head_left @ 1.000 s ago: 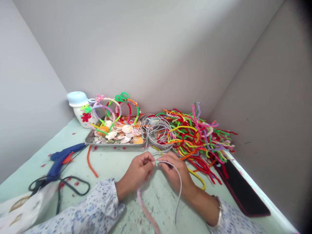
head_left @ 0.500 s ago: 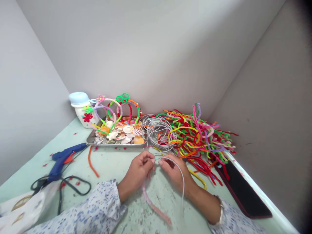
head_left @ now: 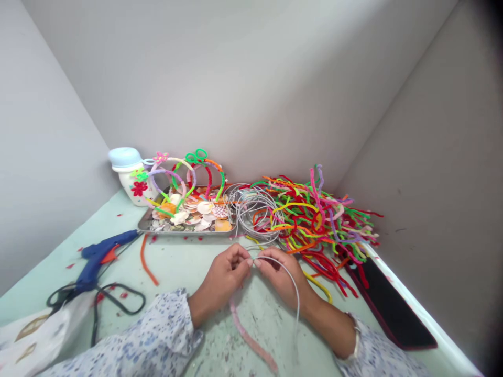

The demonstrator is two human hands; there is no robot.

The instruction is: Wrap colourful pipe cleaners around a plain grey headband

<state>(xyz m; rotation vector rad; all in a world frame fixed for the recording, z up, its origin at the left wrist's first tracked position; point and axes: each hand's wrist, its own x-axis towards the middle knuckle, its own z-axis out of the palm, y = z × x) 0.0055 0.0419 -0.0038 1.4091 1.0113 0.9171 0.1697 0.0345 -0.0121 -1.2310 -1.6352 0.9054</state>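
Left hand (head_left: 223, 277): pinching tightly; one pink fuzzy strip (head_left: 251, 340) is hanging below it, over the table (head_left: 208, 348).
Right hand (head_left: 285, 280): pinching one grey wire (head_left: 297, 299), arching over its fingers.
Gap: fingertips nearly meeting; possibly hiding a join, too small to tell.
Tray (head_left: 188, 234): one, holding uncounted shells (head_left: 203, 209).
Headbands (head_left: 209, 180): at least three, overlapping.
Glue gun (head_left: 98, 250): one, lying left.
Pipe cleaners (head_left: 314, 225): tangling past counting.
Cut off: white bag (head_left: 43, 335).

Cord (head_left: 297, 301) plain grey, fuzzy strip (head_left: 251, 343) pale pink; sleeves (head_left: 157, 327) wht w/ blue specks. Glue gun (head_left: 91, 266) dk blue, trigger (head_left: 110, 255) red-orange; bottle lid (head_left: 124, 157) lt blue, tabletop (head_left: 181, 264) pale grn. Stem pile (head_left: 310, 220) over there's multicol.: red, orange, yel., grn, pink, purple.
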